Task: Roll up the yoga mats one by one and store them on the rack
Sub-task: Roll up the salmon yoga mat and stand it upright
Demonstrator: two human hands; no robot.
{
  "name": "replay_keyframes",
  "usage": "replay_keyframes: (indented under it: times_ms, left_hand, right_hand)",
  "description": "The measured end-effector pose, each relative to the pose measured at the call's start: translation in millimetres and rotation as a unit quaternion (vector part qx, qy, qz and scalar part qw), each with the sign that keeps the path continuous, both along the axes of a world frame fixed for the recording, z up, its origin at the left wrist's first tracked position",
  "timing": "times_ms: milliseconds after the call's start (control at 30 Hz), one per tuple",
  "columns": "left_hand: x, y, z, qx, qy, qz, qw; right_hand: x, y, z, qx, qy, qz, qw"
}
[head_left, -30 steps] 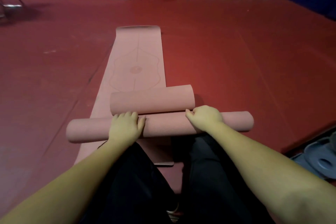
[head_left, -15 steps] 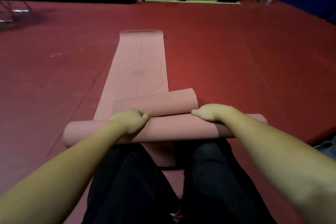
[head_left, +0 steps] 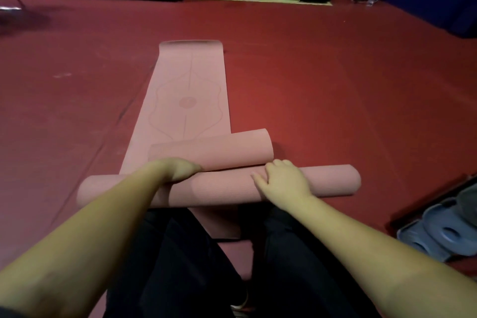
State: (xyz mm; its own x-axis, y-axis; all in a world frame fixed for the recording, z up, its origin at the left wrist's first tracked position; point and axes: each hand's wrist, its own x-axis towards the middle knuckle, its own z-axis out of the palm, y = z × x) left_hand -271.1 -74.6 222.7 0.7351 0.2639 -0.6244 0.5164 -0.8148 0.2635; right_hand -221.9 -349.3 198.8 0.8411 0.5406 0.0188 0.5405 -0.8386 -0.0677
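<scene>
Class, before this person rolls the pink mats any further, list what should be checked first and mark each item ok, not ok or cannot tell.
1. Left hand on the near roll: ok, though its grip is hidden.
2. Right hand on that roll: ok, fingers laid flat.
3. Far roll square with the flat mat: not ok, it sits skewed, overhanging to the right.
4. Red floor ahead free: ok.
5. Roll tightness: cannot tell.
6. Rack in view: cannot tell.
</scene>
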Motion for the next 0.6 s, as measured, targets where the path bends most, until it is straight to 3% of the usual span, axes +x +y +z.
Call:
replay_keyframes:
  times_ms: [100,200,400,600]
  left_hand:
    - [2.9,-0.3,-2.6,-0.01,0.005,0.001,1.0]
    - [3.7,-2.1,-5.0,0.042,-0.016,-0.004,0.999]
    - [-15.1,-4.4,-17.2,0.191,-0.236,-0.004,0.953]
    - [-39.4,-21.6,-24.2,0.209,-0.272,-0.019,0.939]
  right_hand:
    - [-4.5,0.8,-11.2,0.005,-0.011,-0.011,1.0]
    - [1.4,2.6,-13.7,0.013,-0.025,-0.022,0.999]
    - [15.4,10.9,-7.9,-0.01,-0.032,-0.007,0.999]
    - [32.0,16.9,-2.6,-0.038,0.021,-0.02,0.999]
